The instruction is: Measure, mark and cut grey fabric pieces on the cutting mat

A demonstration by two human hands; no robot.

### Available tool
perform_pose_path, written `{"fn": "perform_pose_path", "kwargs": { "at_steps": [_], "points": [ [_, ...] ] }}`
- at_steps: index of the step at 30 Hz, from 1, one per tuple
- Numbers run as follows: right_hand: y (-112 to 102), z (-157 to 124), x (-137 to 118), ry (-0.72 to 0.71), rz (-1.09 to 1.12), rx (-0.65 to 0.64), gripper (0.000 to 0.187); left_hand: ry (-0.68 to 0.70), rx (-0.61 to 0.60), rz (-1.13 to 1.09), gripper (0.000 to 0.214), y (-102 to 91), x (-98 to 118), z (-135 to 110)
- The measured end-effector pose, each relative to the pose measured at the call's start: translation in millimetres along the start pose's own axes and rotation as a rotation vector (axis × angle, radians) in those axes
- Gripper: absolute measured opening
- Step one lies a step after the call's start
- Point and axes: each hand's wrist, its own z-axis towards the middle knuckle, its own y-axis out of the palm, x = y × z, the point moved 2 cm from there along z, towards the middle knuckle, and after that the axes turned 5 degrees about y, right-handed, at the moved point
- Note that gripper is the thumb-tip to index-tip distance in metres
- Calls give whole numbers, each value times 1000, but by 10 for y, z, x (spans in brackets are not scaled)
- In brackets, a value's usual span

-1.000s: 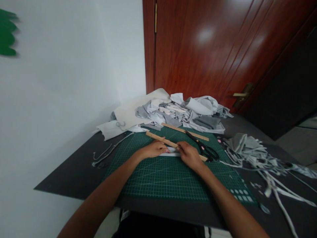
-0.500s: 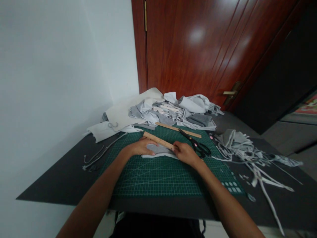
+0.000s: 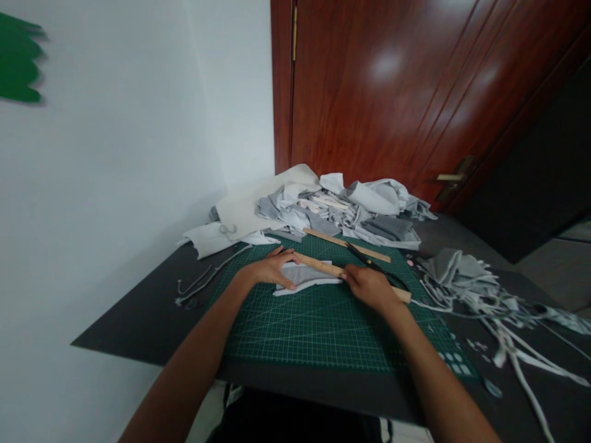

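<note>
A wooden ruler (image 3: 318, 264) lies slantwise along a small folded piece of grey fabric with pale edges (image 3: 307, 277). My left hand (image 3: 268, 271) rests with thumb and fingers spread: the thumb is on the fabric's left part, the fingertips are by the ruler's left end. My right hand (image 3: 369, 287) is closed on the ruler's right portion, and the ruler's far end sticks out past it. Both lie on a green cutting mat (image 3: 314, 332). Black scissors (image 3: 369, 261) lie just beyond my right hand, partly hidden by it.
A second wooden ruler (image 3: 323, 238) lies behind, under the scissors' tips. Grey and white fabric pieces (image 3: 383, 197) are heaped at the back by the door. Fabric scraps and strips (image 3: 462, 277) sit on the right, cords (image 3: 212, 280) on the left. A wall (image 3: 138, 123) borders the left.
My view has turned left, shifting the scene rightward. The ruler has slid right over the fabric, its right end now showing beyond my right hand. My left fingers are spread wider.
</note>
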Motion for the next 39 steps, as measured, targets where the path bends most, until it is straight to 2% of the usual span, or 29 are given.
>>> {"fn": "perform_pose_path", "kwargs": {
  "at_steps": [3, 7, 10, 12, 15, 20, 25, 31, 35, 39],
  "points": [
    [-50, 20, 42, -19, -29, 85, 28, -23, -9, 9, 97, -16, 18, -12],
    [-88, 65, 288, -27, -42, 143, 32, -41, -21, 15, 101, -43, 68, -21],
    [-58, 93, 465, -131, 46, 117, 34, -41, -30, 11, 104, -48, 95, -23],
    [-14, 97, 498, -205, 114, 67, 34, -38, -38, 9, 105, -39, 111, -24],
    [43, 79, 417, -248, 152, 16, 33, -20, -53, 33, 102, -2, 154, -17],
    [26, 33, 227, -280, 123, 49, 39, 64, -107, 19, 88, 81, 286, 22],
    [14, 54, 268, -248, 71, 97, 49, 141, -174, 25, 68, 66, 319, 30],
    [92, 70, 245, -262, 83, 106, 48, 148, -204, 69, 56, 68, 289, 42],
    [121, 50, 66, -273, 50, 107, 47, 191, -152, 61, 44, 171, 364, 91],
    [140, 38, -84, -253, -7, 147, 45, 232, -103, 24, 43, 213, 394, 131]
  ]
}}
